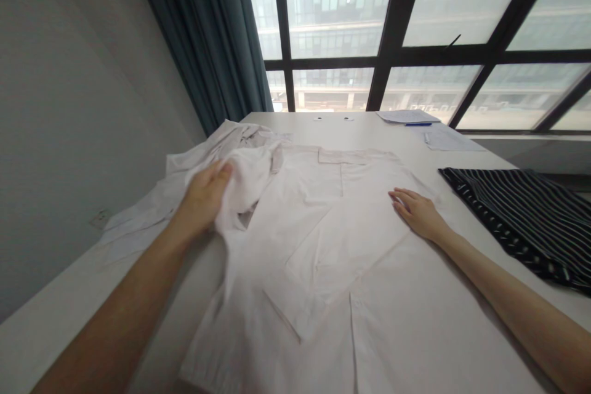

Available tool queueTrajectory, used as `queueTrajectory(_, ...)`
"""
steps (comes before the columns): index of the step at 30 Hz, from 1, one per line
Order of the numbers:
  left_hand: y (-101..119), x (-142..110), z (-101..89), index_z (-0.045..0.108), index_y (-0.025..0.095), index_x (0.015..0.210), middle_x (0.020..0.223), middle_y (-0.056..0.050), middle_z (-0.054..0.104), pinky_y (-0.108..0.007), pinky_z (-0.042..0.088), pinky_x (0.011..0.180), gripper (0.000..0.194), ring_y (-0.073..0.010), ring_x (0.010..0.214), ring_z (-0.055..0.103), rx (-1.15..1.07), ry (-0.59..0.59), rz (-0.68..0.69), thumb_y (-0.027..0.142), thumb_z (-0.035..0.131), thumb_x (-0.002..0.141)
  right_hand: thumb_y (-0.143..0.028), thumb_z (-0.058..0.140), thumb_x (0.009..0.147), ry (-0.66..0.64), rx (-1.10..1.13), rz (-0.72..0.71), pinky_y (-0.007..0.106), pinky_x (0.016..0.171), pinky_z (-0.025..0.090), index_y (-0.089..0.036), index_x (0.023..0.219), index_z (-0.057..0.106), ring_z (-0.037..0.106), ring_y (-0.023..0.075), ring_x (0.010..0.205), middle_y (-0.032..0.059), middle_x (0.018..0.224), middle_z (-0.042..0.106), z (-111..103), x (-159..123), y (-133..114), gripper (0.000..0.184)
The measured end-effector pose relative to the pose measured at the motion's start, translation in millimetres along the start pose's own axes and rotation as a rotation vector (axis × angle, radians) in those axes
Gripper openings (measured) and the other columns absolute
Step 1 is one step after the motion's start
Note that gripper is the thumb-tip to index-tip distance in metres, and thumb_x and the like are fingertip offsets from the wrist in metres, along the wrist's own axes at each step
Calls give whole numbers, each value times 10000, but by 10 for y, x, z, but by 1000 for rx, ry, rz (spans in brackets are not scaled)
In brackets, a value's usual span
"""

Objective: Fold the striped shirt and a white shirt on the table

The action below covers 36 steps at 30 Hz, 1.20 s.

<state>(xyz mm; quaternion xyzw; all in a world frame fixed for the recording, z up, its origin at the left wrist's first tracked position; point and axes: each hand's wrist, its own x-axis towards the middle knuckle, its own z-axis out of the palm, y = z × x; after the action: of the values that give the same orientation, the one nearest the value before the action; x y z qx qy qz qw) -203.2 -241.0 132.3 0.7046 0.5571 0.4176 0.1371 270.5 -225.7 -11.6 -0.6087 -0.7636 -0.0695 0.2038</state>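
Note:
A white garment (341,246), which looks like a shirt or lab coat with sleeves folded across it, lies spread over the table. At its left side my left hand (205,194) grips a lifted, bunched part of the white cloth, thumb on top; its other fingers are mostly hidden. Under that raised cloth a small dark gap shows. Resting flat on the garment's right side is my right hand (418,212), with its fingers stretched out and nothing held in them.
More crumpled white cloth (148,221) lies along the table's left edge by the wall. A black striped cloth (530,215) lies at the right. Papers (409,116) and a blue pen (418,124) are at the back right of the white table (300,126). Behind stand a window and a blue curtain (207,31).

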Motion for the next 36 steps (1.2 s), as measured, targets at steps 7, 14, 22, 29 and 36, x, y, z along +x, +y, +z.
queueTrajectory(7, 504, -516, 542, 467, 239, 1402, 1427, -53, 533, -360, 384, 1101, 466, -209, 1294, 511, -2, -876, 323, 445, 398, 990, -309, 371, 967, 4, -6, -61, 488, 992, 449, -141, 1265, 595, 564, 298, 1211, 161, 1295, 618, -40, -21, -55, 409)
queueTrajectory(14, -293, -140, 715, 596, 158, 1234, 1305, -107, 605, -420, 378, 1112, 388, -223, 1241, 532, 227, -418, 408, 288, 346, 966, -241, 397, 968, -101, 67, -356, 464, 1008, 427, -227, 1317, 549, 542, 253, 1222, 104, 1350, 581, -391, 14, -322, 381)
queueTrajectory(22, -846, -166, 946, 521, 157, 1323, 1440, -156, 473, -483, 356, 1108, 416, -276, 1339, 428, 530, -221, 499, 213, 406, 927, -179, 472, 947, -173, 218, -634, 468, 1071, 389, -247, 1424, 445, 397, 239, 1368, 101, 1430, 515, -725, -76, -1405, 482)
queueTrajectory(29, -844, -196, 956, 502, 148, 1331, 1435, -151, 482, -460, 344, 1112, 419, -261, 1341, 424, 524, -211, 510, 216, 389, 933, -132, 432, 988, -1, 105, -961, 484, 1096, 346, -187, 1223, 599, 506, 225, 1265, 86, 1255, 649, -313, -51, -2101, 293)
queueTrajectory(36, -720, -122, 946, 467, 136, 1358, 1244, -155, 579, -437, 417, 1019, 459, -285, 1180, 528, 602, -180, 434, 222, 458, 908, -248, 438, 1008, -29, 700, -678, 425, 1006, 401, -219, 972, 648, 649, 171, 969, 34, 950, 727, -470, 99, -2078, 215)
